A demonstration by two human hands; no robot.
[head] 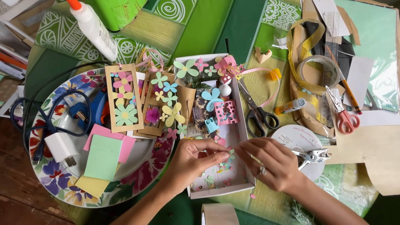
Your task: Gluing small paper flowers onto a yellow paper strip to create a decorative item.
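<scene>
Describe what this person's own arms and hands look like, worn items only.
Both forearms are bare: no sleeves, watch or bracelet show. The left hand wears no visible ring. The right hand has a ring, silvery, on one finger. Nails look short and unpainted. No gloves.

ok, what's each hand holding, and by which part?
Left hand pinches a small pale paper cutout by its edge, at the fingertips. Right hand grips a thin stick mid-length.

– Where does the camera sit?
– On the person's head, looking almost straight down at the surface (266, 200), close in.
– Any second view?
– No, just this one.
</scene>
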